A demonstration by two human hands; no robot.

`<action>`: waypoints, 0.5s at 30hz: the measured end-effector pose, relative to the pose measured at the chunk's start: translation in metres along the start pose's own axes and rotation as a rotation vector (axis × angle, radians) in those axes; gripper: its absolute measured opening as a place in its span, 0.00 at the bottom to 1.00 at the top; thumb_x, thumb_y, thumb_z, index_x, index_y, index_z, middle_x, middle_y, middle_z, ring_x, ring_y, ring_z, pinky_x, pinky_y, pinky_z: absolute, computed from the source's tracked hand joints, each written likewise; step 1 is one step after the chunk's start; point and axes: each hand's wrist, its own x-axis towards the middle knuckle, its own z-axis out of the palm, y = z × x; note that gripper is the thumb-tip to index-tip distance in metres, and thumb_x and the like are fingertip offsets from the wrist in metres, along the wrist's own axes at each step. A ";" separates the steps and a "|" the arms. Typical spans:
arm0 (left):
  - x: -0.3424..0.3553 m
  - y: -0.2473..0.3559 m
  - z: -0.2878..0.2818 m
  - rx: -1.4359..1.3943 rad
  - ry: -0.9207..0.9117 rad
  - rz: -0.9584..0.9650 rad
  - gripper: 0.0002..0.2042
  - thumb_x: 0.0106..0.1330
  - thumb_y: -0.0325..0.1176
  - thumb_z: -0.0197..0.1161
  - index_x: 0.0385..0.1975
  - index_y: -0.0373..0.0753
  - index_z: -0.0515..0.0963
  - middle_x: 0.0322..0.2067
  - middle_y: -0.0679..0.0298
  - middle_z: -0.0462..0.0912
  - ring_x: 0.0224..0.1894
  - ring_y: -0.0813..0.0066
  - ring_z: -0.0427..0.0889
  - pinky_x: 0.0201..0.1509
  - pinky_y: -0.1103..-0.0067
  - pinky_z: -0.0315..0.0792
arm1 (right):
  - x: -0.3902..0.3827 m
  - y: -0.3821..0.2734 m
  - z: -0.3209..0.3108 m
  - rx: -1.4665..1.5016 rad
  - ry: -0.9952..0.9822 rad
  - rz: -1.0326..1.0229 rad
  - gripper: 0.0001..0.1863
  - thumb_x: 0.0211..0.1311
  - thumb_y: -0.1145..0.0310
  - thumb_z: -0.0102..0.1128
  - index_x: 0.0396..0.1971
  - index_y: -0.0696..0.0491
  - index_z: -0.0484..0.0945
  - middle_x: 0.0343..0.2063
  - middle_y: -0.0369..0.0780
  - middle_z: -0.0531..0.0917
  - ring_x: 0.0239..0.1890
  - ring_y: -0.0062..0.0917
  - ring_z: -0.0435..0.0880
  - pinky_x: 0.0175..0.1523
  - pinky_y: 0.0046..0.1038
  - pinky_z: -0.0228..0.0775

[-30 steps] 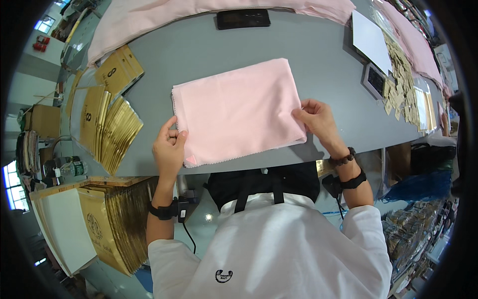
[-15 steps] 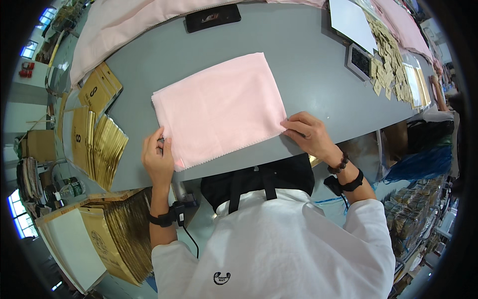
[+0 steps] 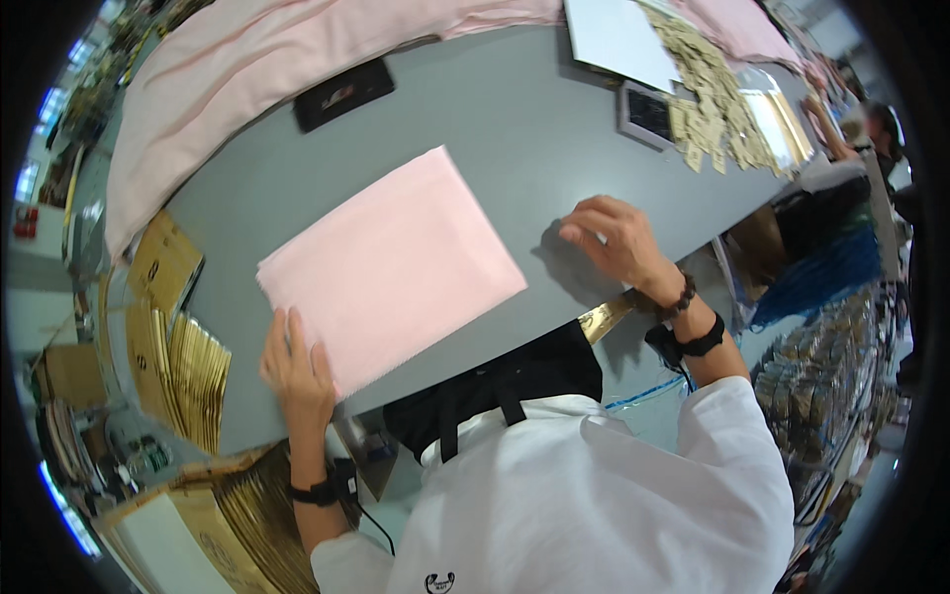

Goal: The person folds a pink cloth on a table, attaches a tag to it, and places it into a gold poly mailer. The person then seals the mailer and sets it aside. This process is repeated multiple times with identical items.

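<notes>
A folded pale pink cloth lies at an angle on the grey table. My left hand rests at its lower left corner, fingers apart and touching the edge. My right hand hovers off the cloth's right side, fingers loosely bent and apart, holding nothing, casting a shadow on the table.
A long pink cloth lines the far edge near a black phone. Gold bags lie left. At right are a white board, a small grey tray, scattered beige tags and a co-worker's arm.
My right hand has released the cloth's right corner and moved away from it. My left hand's fingers have loosened at the edge. The view has turned, shifting the table and its contents.
</notes>
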 end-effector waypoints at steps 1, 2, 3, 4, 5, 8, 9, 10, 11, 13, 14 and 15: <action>0.000 0.000 0.002 0.010 0.005 0.015 0.27 0.72 0.32 0.58 0.71 0.34 0.70 0.71 0.47 0.68 0.71 0.49 0.68 0.73 0.55 0.55 | -0.002 0.016 -0.007 -0.007 0.020 0.110 0.09 0.65 0.62 0.73 0.35 0.52 0.88 0.34 0.39 0.87 0.32 0.34 0.86 0.39 0.34 0.78; 0.001 0.000 0.004 0.019 0.005 0.021 0.27 0.73 0.32 0.57 0.72 0.33 0.68 0.71 0.47 0.68 0.72 0.49 0.67 0.74 0.55 0.54 | -0.004 0.033 -0.014 -0.010 0.040 0.217 0.08 0.66 0.63 0.72 0.35 0.52 0.88 0.33 0.40 0.87 0.32 0.34 0.86 0.39 0.34 0.78; 0.002 0.001 0.006 0.029 -0.008 0.014 0.28 0.73 0.32 0.56 0.72 0.32 0.67 0.72 0.47 0.68 0.72 0.49 0.67 0.75 0.55 0.53 | -0.004 0.054 -0.023 -0.031 0.086 0.309 0.09 0.68 0.63 0.70 0.35 0.53 0.88 0.33 0.42 0.87 0.32 0.36 0.86 0.40 0.36 0.78; 0.004 0.003 0.007 0.025 0.013 0.027 0.28 0.74 0.33 0.56 0.72 0.32 0.67 0.72 0.48 0.68 0.72 0.49 0.67 0.75 0.55 0.53 | -0.005 0.076 -0.032 -0.038 0.144 0.361 0.10 0.69 0.63 0.68 0.36 0.54 0.88 0.32 0.43 0.87 0.32 0.38 0.87 0.40 0.37 0.78; 0.005 0.005 0.008 0.021 0.015 0.029 0.28 0.74 0.33 0.56 0.72 0.32 0.67 0.72 0.48 0.68 0.72 0.50 0.67 0.75 0.56 0.53 | -0.007 0.099 -0.041 -0.156 0.179 0.451 0.11 0.70 0.62 0.67 0.36 0.54 0.88 0.34 0.43 0.87 0.34 0.40 0.87 0.41 0.38 0.78; 0.011 0.018 0.014 0.010 -0.001 0.015 0.28 0.74 0.35 0.56 0.72 0.33 0.67 0.72 0.49 0.68 0.72 0.51 0.66 0.76 0.56 0.52 | -0.014 0.166 -0.069 -0.332 0.261 0.581 0.16 0.68 0.56 0.65 0.41 0.55 0.88 0.39 0.47 0.89 0.39 0.45 0.88 0.45 0.42 0.79; 0.013 0.023 0.017 0.008 0.000 0.009 0.28 0.74 0.35 0.56 0.72 0.33 0.67 0.72 0.50 0.68 0.73 0.51 0.66 0.76 0.56 0.52 | -0.019 0.183 -0.075 -0.388 0.281 0.600 0.18 0.67 0.55 0.66 0.42 0.55 0.88 0.39 0.49 0.89 0.40 0.46 0.88 0.46 0.42 0.79; 0.015 0.029 0.020 0.002 -0.006 0.006 0.28 0.74 0.36 0.56 0.73 0.33 0.67 0.72 0.50 0.68 0.73 0.51 0.66 0.76 0.56 0.52 | -0.023 0.197 -0.079 -0.449 0.294 0.636 0.19 0.65 0.54 0.66 0.43 0.56 0.87 0.40 0.50 0.89 0.41 0.46 0.88 0.47 0.42 0.79; 0.018 0.034 0.023 -0.002 -0.004 0.007 0.28 0.74 0.37 0.56 0.73 0.34 0.67 0.72 0.50 0.68 0.73 0.51 0.66 0.76 0.56 0.52 | -0.027 0.208 -0.081 -0.520 0.295 0.720 0.21 0.64 0.53 0.67 0.45 0.57 0.87 0.40 0.51 0.88 0.42 0.47 0.88 0.48 0.43 0.78; 0.023 0.040 0.027 -0.017 0.004 0.011 0.28 0.74 0.37 0.56 0.73 0.34 0.67 0.72 0.51 0.68 0.73 0.52 0.66 0.76 0.56 0.52 | -0.032 0.223 -0.082 -0.502 0.246 0.750 0.24 0.61 0.53 0.67 0.47 0.58 0.86 0.39 0.53 0.88 0.43 0.49 0.87 0.49 0.45 0.78; 0.024 0.041 0.028 -0.029 0.009 0.013 0.29 0.74 0.38 0.56 0.73 0.34 0.67 0.72 0.51 0.68 0.73 0.52 0.66 0.76 0.56 0.52 | -0.033 0.227 -0.083 -0.500 0.222 0.785 0.25 0.60 0.53 0.67 0.48 0.59 0.85 0.38 0.54 0.88 0.44 0.51 0.86 0.50 0.46 0.78; 0.025 0.042 0.029 -0.039 0.016 0.013 0.29 0.74 0.38 0.56 0.73 0.35 0.67 0.71 0.51 0.68 0.73 0.52 0.66 0.76 0.56 0.52 | -0.033 0.230 -0.084 -0.514 0.191 0.781 0.23 0.60 0.54 0.66 0.46 0.58 0.86 0.38 0.54 0.88 0.44 0.51 0.86 0.50 0.46 0.78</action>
